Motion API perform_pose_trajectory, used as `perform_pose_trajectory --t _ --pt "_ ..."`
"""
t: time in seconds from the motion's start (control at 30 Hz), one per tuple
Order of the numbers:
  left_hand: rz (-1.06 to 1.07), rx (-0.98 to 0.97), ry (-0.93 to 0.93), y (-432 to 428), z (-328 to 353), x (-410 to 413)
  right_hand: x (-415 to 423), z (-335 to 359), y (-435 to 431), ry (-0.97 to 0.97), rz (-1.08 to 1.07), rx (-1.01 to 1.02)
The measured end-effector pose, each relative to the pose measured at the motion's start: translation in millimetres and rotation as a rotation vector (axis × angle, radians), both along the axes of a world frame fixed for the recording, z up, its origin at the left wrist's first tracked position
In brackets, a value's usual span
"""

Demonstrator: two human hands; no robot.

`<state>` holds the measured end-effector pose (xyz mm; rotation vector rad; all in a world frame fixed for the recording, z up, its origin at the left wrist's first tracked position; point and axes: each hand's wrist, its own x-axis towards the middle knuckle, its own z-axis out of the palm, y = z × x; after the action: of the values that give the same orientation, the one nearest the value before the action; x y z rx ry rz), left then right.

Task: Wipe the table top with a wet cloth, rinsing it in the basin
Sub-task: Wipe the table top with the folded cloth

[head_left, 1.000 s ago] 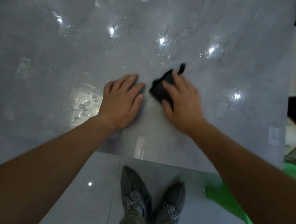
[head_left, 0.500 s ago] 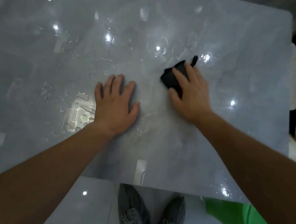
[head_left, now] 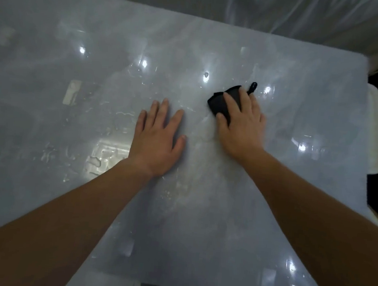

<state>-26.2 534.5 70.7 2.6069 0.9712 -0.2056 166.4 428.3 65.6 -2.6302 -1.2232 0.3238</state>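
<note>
1. The right hand [head_left: 240,128] pressed the black cloth [head_left: 221,100] under near-straight fingers, not pinching it; the cloth lay toward 1 o'clock from the middle of the table top [head_left: 201,210].
2. Unpinched, it could bunch or slip free.
3. At 9 o'clock, the left hand [head_left: 157,138] lay flat, fingers spread, on wet gloss; it might skid.

Wet table top [head_left: 200,232] open across left, upper and lower frame, left hand [head_left: 157,141] flat at centre, right hand [head_left: 239,130] on black cloth [head_left: 216,102] just right, narrow gap between
</note>
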Motion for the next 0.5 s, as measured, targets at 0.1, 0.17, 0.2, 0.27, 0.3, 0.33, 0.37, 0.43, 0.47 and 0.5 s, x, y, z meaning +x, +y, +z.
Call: perform_pose_trajectory --t 0.1,0.17,0.2,0.27,0.3,0.33,0.37,0.43,0.47,0.5 --pt "0.031 0.010 0.026 5 0 7 -16 1 -37 0.015 0.302 0.000" --pt "0.035 0.016 0.036 5 2 8 -19 4 -64 0.041 0.448 -0.025" --pt "0.039 0.012 0.043 6 4 9 -13 5 -69 0.056 0.490 -0.033" --pt "0.048 0.000 0.062 8 6 10 6 2 -59 0.056 0.482 -0.017" --pt "0.050 -0.007 0.069 9 8 11 16 1 -48 0.053 0.418 -0.005" --pt "0.056 -0.013 0.072 9 10 14 24 1 -36 0.064 0.330 0.000" --pt "0.067 -0.021 0.072 10 12 15 31 1 -25 0.082 0.248 -0.004" --pt "0.089 -0.042 0.071 11 17 19 31 1 -13 0.087 0.173 -0.022" --pt "0.093 -0.048 0.076 11 19 21 27 2 -15 0.077 0.185 -0.027" --pt "0.093 -0.045 0.083 11 21 22 22 4 -22 0.071 0.219 -0.028"
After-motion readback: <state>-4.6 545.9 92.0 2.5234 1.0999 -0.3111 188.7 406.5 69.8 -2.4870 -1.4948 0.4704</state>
